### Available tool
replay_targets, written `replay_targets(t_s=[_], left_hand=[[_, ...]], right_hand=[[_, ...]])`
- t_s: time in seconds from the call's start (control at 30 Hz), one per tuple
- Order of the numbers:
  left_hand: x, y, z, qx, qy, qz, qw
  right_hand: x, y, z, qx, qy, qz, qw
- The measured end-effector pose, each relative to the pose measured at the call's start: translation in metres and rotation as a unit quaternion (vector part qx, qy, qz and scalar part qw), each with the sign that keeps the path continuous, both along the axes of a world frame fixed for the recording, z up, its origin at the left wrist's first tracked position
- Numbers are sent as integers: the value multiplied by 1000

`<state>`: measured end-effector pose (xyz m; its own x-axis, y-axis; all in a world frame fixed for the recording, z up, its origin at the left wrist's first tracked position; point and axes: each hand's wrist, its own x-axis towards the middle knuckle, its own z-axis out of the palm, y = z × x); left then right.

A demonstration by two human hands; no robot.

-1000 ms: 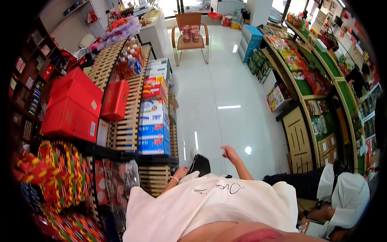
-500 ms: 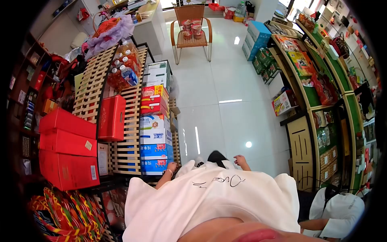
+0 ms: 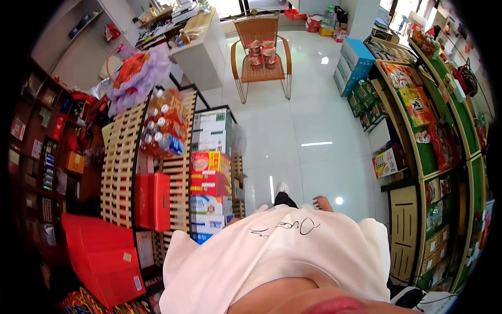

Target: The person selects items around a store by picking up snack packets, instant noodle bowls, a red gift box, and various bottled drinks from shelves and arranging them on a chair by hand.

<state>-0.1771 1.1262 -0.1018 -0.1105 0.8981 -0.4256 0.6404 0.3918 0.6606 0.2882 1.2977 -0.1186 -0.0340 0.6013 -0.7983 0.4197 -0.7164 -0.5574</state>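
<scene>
Facing the chair (image 3: 256,30), a stride is seemingly being taken, needing steady footing; the right hand (image 3: 321,203) is half-curled, apparently empty; the left hand (image 3: 231,222) is too hidden to tell.

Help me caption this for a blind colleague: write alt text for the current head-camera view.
A white-shirted person is in a shop aisle, right hand apparently empty, left hand partly hidden beside shelved boxes. Ahead, a brown chair holds red tubs; goods-filled shelves line the right.
</scene>
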Motion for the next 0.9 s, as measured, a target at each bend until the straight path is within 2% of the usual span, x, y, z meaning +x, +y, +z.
replay_targets(t_s=[0.03, 0.1, 0.17, 0.2, 0.23, 0.27, 0.3, 0.4, 0.43, 0.47, 0.53, 0.6, 0.67, 0.7, 0.73, 0.77, 0.83, 0.9], left_hand=[[-8, 24, 4, -14, 11, -23, 1000], [-21, 78, 2, -29, 23, -59, 998], [-27, 144, 11, -37, -3, -55, 998], [-27, 173, 13, -42, -56, -6, 998], [-25, 200, -4, 0, -198, 155, 968], [-20, 206, -6, -18, -233, 170, 957], [-11, 231, 21, -52, -263, 247, 931], [15, 283, 60, -4, -334, 293, 896], [20, 294, 66, -9, -318, 276, 907], [24, 300, 68, -13, -318, 269, 909], [8, 302, 14, -42, -356, 286, 889], [-5, 294, -2, -10, -230, 235, 944], [-25, 286, -12, -45, -149, 243, 957], [-48, 283, -32, -91, 17, 4, 996], [-72, 281, -54, -65, 182, -223, 956], [-82, 283, -53, -75, 184, -236, 951], [-101, 311, -59, -108, 133, -177, 969], [-112, 356, -54, -85, 90, -117, 985]], right_hand=[[-9, 29, 13, 6, 39, -50, 998], [-26, 82, 35, 95, 48, 21, 994], [-44, 119, 61, 168, 89, 38, 981], [-51, 132, 67, 162, 102, 28, 981], [-58, 146, 67, 157, 116, 20, 981], [-55, 151, 74, 156, 127, 9, 980], [-58, 158, 66, 133, 120, 18, 984], [-58, 170, 43, 52, 7, 69, 996], [-53, 168, 34, 76, -32, 124, 989], [-42, 165, 15, 100, -70, 178, 977], [-25, 159, -37, 103, -77, 204, 971], [-26, 165, 17, -37, -67, 39, 996], [-8, 171, 0, 22, -137, 68, 988], [-4, 178, 2, 19, -139, 62, 988], [-4, 189, 9, 16, -141, 54, 988], [-3, 198, 13, 13, -143, 46, 989], [-16, 228, 12, 9, -150, 50, 987], [-36, 266, 6, 6, -157, 76, 985]])
